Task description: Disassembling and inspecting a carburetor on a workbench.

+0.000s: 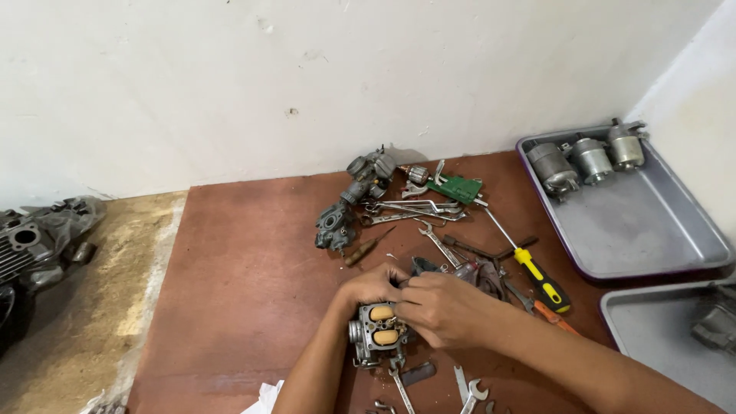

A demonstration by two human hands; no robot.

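A grey metal carburetor body (373, 342) with two tan floats facing up lies on the reddish-brown floor near the bottom centre. My left hand (366, 286) curls over its upper left edge and steadies it. My right hand (443, 307) grips its right side, fingers closed around the body; a small part may be pinched between the fingertips, but that is too small to tell. Both forearms come in from the bottom of the view.
Several wrenches (414, 210), a second carburetor (337, 222), a green board (456, 188), pliers and a yellow-and-black screwdriver (540, 282) lie beyond my hands. A grey tray (652, 230) with three cylindrical motors stands at right, another tray (659, 330) below it. An engine block (34, 245) sits far left.
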